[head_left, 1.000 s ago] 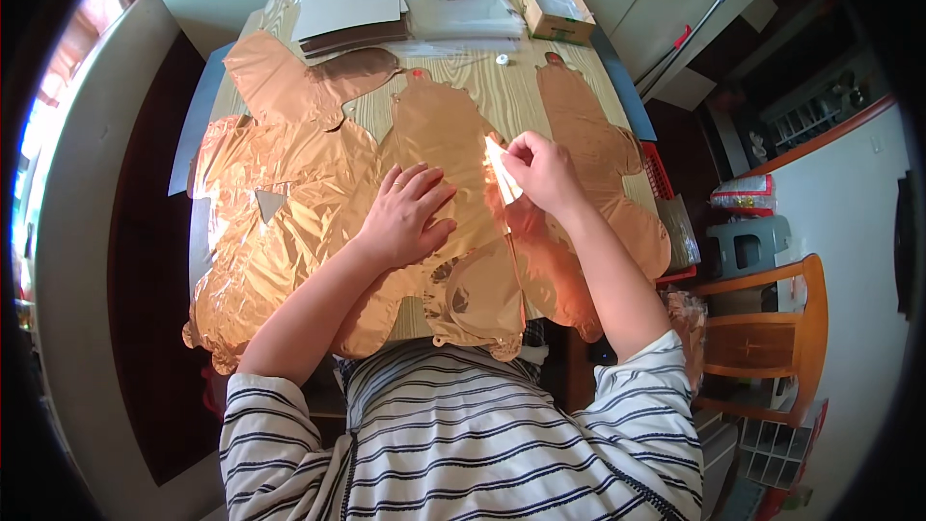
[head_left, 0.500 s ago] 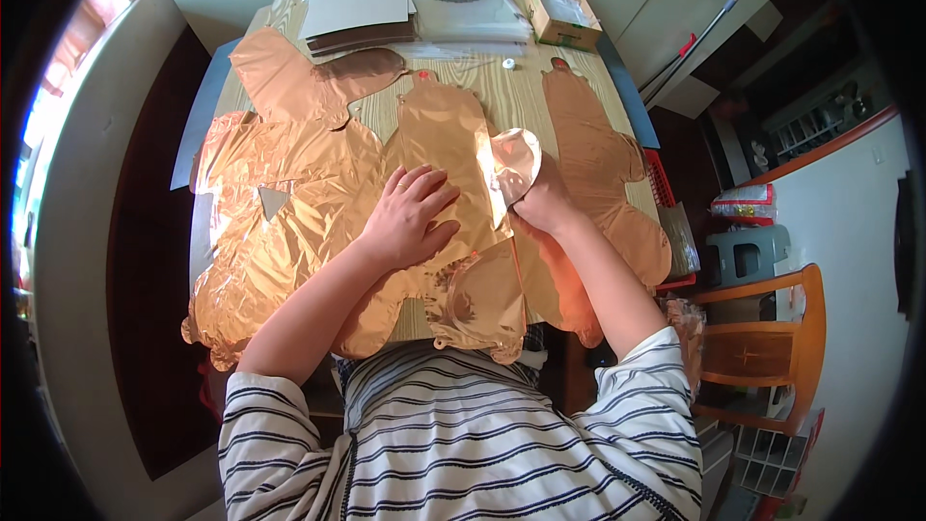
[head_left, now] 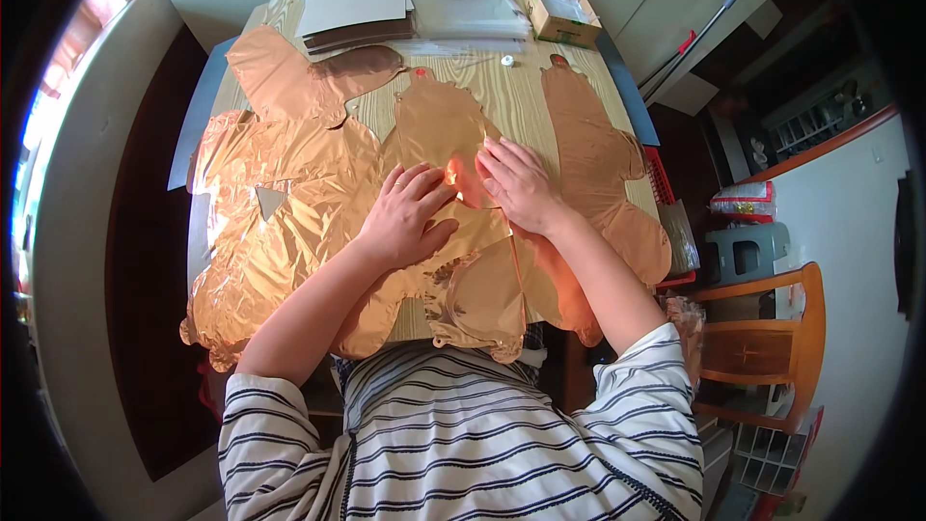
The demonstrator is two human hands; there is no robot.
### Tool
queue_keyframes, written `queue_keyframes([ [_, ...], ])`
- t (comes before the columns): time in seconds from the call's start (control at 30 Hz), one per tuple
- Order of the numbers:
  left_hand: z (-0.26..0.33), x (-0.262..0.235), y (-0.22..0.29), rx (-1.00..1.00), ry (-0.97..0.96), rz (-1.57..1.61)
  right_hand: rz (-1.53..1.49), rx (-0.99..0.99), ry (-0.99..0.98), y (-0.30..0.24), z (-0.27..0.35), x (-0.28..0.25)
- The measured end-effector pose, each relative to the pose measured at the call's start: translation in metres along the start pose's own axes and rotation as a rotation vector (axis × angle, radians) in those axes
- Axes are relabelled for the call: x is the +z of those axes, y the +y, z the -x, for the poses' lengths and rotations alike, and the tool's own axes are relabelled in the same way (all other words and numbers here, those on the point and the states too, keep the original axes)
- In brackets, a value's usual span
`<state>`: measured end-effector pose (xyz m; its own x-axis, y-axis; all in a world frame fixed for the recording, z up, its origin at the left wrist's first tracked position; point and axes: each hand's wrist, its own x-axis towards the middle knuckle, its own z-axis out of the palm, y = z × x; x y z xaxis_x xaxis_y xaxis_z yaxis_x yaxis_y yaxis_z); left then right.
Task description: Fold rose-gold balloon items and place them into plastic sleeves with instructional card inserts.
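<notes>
A flat copper-coloured foil balloon [head_left: 439, 116] lies in the middle of the table, its lower end folded with a dark printed patch. My left hand [head_left: 410, 217] rests on it, fingers stretched and lying flat. My right hand [head_left: 521, 183] lies on the balloon's right side with its fingers extended, palm down, tips near its upper edge. To the left spreads a crinkled pile of similar foil balloons [head_left: 289, 260], with a small triangular gap in it. Another flat foil balloon [head_left: 588, 135] lies to the right, partly beneath my right forearm.
At the far edge stand a stack of white and brown cards [head_left: 355, 8], clear plastic sleeves [head_left: 473, 17] and an open cardboard box [head_left: 564, 24]. A small white round object [head_left: 507, 61] sits in front of them. A wooden chair [head_left: 762, 347] and red basket [head_left: 659, 178] are at right.
My right hand has let go of the lifted, folded foil flap and moved left and up, now flat on the balloon. The flap lies down. My left hand has stayed in place.
</notes>
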<state>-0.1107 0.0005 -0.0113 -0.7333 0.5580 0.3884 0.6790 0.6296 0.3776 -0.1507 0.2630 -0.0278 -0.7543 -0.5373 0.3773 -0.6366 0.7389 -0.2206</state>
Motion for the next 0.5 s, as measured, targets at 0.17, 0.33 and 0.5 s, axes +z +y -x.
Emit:
queue_keyframes([
  [0.17,0.0,-0.002,0.002,-0.005,0.01,0.006,-0.059,-0.028,0.021,0.004,-0.002,0.0],
  [0.33,0.002,0.001,-0.001,-0.01,-0.003,-0.001,-0.24,0.015,0.123,0.014,-0.009,-0.008],
  [0.5,-0.001,-0.003,0.002,-0.009,-0.004,0.018,-0.044,-0.066,0.035,0.016,-0.007,-0.005],
])
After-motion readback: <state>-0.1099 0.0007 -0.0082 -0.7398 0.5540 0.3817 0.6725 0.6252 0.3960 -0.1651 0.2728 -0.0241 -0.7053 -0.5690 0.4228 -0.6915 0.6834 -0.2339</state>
